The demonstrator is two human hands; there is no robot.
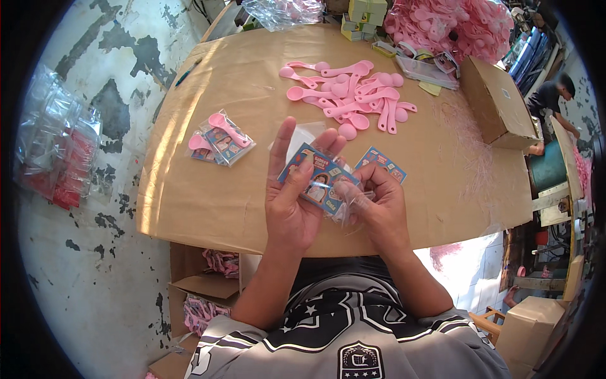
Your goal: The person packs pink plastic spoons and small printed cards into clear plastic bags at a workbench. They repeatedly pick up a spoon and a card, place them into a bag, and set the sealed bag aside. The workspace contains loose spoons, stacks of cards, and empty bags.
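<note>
My left hand (291, 196) holds a blue printed card (314, 178) upright over the brown cardboard-topped table (208, 202), thumb across its face. My right hand (377, 205) pinches a small clear plastic bag (346, 205) at the card's lower right edge. A second blue card (380, 163) lies on the table just behind my right hand. A loose pile of pink plastic spoons (353, 95) sits further back at the centre. Left of my hands lie a few packed bags (221, 140), each with a pink spoon and a card inside.
A big heap of pink spoons (451, 25) and a clear tray (426, 71) stand at the back right, beside a brown cardboard box (497, 104). Open boxes with pink items (208, 297) sit below the table's left. Clear bags (57, 151) lie on the floor at left. Another person (552, 101) works at far right.
</note>
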